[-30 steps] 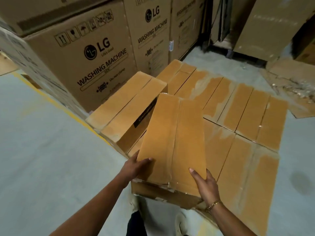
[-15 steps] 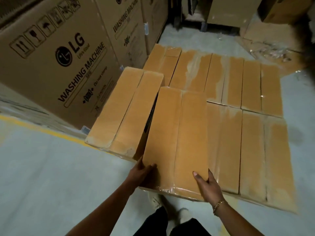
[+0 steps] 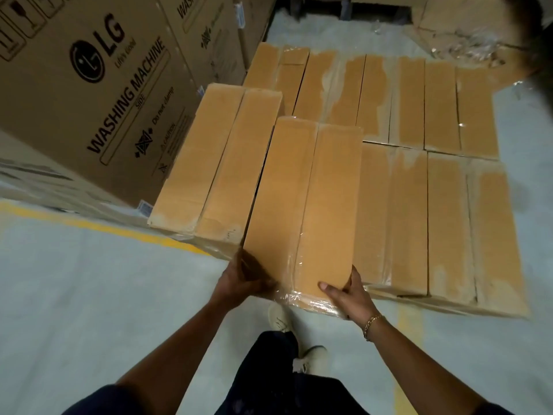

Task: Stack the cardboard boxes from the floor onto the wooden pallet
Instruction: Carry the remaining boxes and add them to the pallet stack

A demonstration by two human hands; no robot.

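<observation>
A long tan cardboard box (image 3: pixel 302 199) wrapped in clear film lies on top of a layer of like boxes (image 3: pixel 419 205). My left hand (image 3: pixel 242 283) grips its near left corner. My right hand (image 3: pixel 344 292) grips its near right corner, thumb on the top face. A second upper box (image 3: pixel 215 163) lies just left of it, close alongside with a thin dark gap between them. The lower layer hides the wooden pallet; I cannot see it.
Large washing machine cartons (image 3: pixel 98 91) stand close on the left behind a yellow floor line (image 3: pixel 98 226). Loose cardboard and plastic scraps (image 3: pixel 466 34) lie at the back right. Grey floor (image 3: pixel 74 310) spreads at the near left, my shoes (image 3: pixel 281 319) below the box.
The box I hold has come down from a tilt to lie nearly flat beside the left upper box. My view has shifted closer and more downward.
</observation>
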